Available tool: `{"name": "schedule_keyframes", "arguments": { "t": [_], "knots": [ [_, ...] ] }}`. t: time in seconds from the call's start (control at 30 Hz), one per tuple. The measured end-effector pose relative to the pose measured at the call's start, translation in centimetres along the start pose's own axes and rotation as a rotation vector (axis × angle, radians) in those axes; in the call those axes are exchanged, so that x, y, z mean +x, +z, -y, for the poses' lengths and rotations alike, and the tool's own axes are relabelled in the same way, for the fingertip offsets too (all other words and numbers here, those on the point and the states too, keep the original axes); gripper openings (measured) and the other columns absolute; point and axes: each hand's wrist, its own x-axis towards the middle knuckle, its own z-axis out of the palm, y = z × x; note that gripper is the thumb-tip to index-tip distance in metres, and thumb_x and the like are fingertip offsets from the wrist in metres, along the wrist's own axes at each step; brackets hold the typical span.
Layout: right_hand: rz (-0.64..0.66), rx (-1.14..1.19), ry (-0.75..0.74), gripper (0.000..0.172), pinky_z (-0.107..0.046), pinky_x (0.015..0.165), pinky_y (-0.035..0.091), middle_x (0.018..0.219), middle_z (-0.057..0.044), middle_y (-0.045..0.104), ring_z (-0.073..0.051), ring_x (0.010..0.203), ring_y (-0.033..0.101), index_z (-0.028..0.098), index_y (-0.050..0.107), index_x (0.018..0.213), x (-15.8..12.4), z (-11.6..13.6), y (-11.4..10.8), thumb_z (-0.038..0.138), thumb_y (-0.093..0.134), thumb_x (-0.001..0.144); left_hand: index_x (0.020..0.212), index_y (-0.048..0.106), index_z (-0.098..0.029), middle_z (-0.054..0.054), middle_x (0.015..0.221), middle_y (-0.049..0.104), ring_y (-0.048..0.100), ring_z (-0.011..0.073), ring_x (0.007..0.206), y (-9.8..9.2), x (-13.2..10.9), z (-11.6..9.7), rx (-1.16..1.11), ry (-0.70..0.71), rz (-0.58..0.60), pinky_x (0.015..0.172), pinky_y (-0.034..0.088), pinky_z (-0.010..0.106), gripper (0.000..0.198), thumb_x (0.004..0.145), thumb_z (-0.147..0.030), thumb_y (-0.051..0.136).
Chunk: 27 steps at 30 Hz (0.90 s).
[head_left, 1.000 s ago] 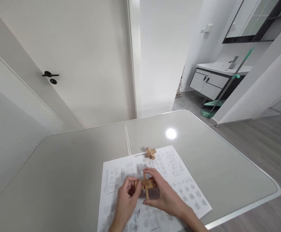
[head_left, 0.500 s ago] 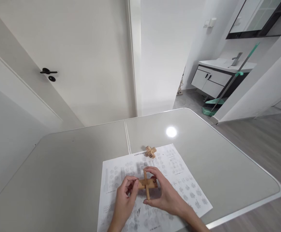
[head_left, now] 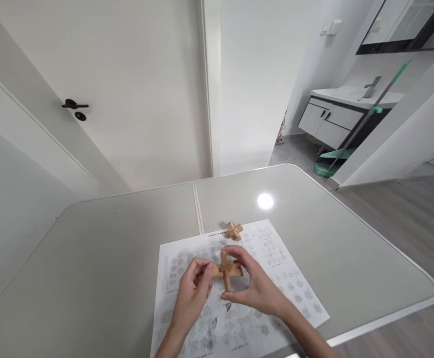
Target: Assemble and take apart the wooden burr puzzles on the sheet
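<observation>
A wooden cross-shaped puzzle is held just above a printed instruction sheet on a grey table. My right hand wraps around its right side, thumb below and fingers on top. My left hand pinches the left end of the horizontal bar with curled fingers. A second, smaller assembled wooden puzzle rests at the sheet's far edge, beyond both hands.
The table has a seam down its middle and a rounded edge at the right. Behind it stand a white door with a black handle and an opening to a bathroom with a vanity and a green mop.
Both hands have lifted slightly away from me with the puzzle. The left hand's fingers shifted from beside the piece to a pinch on its left end. The camera tilted a little.
</observation>
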Motion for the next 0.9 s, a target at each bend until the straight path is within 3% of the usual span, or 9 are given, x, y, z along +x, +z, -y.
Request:
{"name": "schedule_keyframes", "arguments": {
  "t": [0.27, 0.4, 0.5, 0.57, 0.63, 0.73, 0.8, 0.9],
  "knots": [
    [0.001, -0.05, -0.005, 0.076, -0.05, 0.11, 0.048, 0.147, -0.008, 0.049, -0.031, 0.131, 0.055, 0.033, 0.047, 0.138, 0.7, -1.6, 0.1, 0.036, 0.088, 0.074, 0.092, 0.055, -0.022, -0.006, 0.064, 0.054, 0.046, 0.0116, 0.052, 0.1, 1.1, 1.6, 0.038, 0.029, -0.013, 0.053, 0.04, 0.023, 0.033, 0.097, -0.055, 0.056],
    [0.017, -0.045, -0.008, 0.084, -0.05, 0.115, 0.043, 0.153, -0.008, 0.045, -0.032, 0.14, 0.047, 0.035, 0.043, 0.145, 0.2, -2.0, 0.1, 0.039, 0.089, 0.074, 0.093, 0.056, -0.022, -0.006, 0.064, 0.056, 0.049, 0.0123, 0.052, 0.2, 1.0, 2.4, 0.03, 0.038, -0.032, 0.053, 0.041, 0.023, 0.032, 0.095, -0.054, 0.059],
    [0.01, 0.031, 0.037, 0.08, -0.046, 0.112, 0.046, 0.153, -0.009, 0.046, -0.03, 0.141, 0.047, 0.035, 0.038, 0.15, -0.4, -2.0, -0.2, 0.046, 0.081, 0.084, 0.093, 0.057, -0.022, -0.005, 0.063, 0.056, 0.05, 0.0123, 0.053, 0.1, 0.8, 2.8, 0.049, 0.061, -0.041, 0.054, 0.041, 0.023, 0.032, 0.096, -0.053, 0.058],
    [-0.05, 0.053, 0.09, 0.054, -0.042, 0.098, 0.053, 0.139, -0.009, 0.058, -0.028, 0.122, 0.06, 0.031, 0.048, 0.141, -0.8, -2.0, -0.5, 0.051, 0.066, 0.095, 0.094, 0.057, -0.021, -0.005, 0.065, 0.057, 0.05, 0.0123, 0.054, 0.0, 0.6, 2.9, 0.068, 0.076, -0.04, 0.055, 0.042, 0.023, 0.031, 0.097, -0.052, 0.057],
    [-0.085, 0.048, 0.146, 0.037, -0.036, 0.079, 0.054, 0.109, -0.007, 0.068, -0.023, 0.093, 0.066, 0.025, 0.06, 0.121, -1.0, -2.2, -0.6, 0.056, 0.053, 0.101, 0.096, 0.058, -0.021, -0.004, 0.066, 0.058, 0.051, 0.0123, 0.055, -0.1, 0.5, 2.9, 0.09, 0.084, -0.029, 0.056, 0.044, 0.023, 0.029, 0.099, -0.05, 0.056],
    [-0.042, 0.13, 0.217, 0.041, -0.031, 0.061, 0.045, 0.077, -0.001, 0.064, -0.018, 0.066, 0.058, 0.022, 0.062, 0.101, -1.1, -2.6, -0.4, 0.061, 0.052, 0.1, 0.098, 0.059, -0.021, -0.002, 0.072, 0.062, 0.058, 0.0143, 0.06, -0.1, 0.2, 2.7, 0.161, 0.127, -0.034, 0.06, 0.05, 0.026, 0.025, 0.101, -0.046, 0.053],
    [-0.05, 0.204, 0.235, 0.043, -0.029, 0.058, 0.04, 0.072, 0.001, 0.061, -0.016, 0.059, 0.052, 0.021, 0.06, 0.099, -1.1, -2.8, -0.1, 0.064, 0.054, 0.098, 0.104, 0.063, -0.022, 0.005, 0.093, 0.068, 0.068, 0.0193, 0.084, -0.1, 0.0, 2.6, 0.256, 0.244, -0.08, 0.077, 0.056, 0.032, 0.021, 0.102, -0.04, 0.053],
    [-0.089, 0.245, 0.232, 0.044, -0.028, 0.056, 0.038, 0.069, 0.003, 0.057, -0.013, 0.055, 0.047, 0.02, 0.059, 0.098, -1.0, -3.0, 0.2, 0.065, 0.057, 0.096, 0.114, 0.068, -0.026, 0.011, 0.129, 0.06, 0.059, 0.0273, 0.124, 0.0, -0.5, 2.7, 0.413, 0.428, -0.115, 0.104, 0.05, 0.043, 0.02, 0.099, -0.033, 0.056]
  ]
}}
